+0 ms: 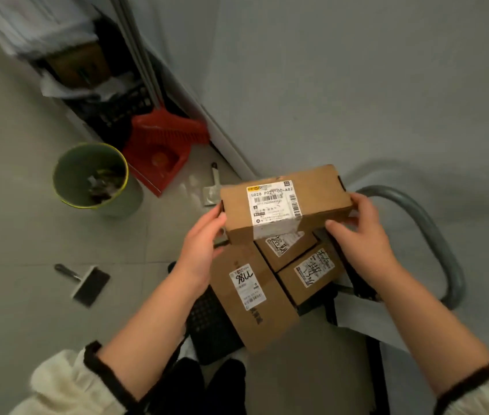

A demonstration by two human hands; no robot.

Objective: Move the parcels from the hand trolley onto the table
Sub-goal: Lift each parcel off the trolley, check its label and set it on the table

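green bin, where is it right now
In the head view the green bin stands on the floor at left, just left of the red dustpan and up-left of the held parcel.

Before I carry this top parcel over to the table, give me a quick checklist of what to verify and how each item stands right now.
1. Both ends gripped: left hand on the left end and right hand on the right end of the top parcel: ok.
2. Parcel level: roughly flat, label up: ok.
3. Clear of the stack: its underside against the three parcels below is hidden: cannot tell.
4. Remaining parcels stable: the large one overhangs the hand trolley platform edge: not ok.
5. Floor path: a brush and a scraper lie loose on the floor: not ok.
6. Table free to receive: table not in view: cannot tell.
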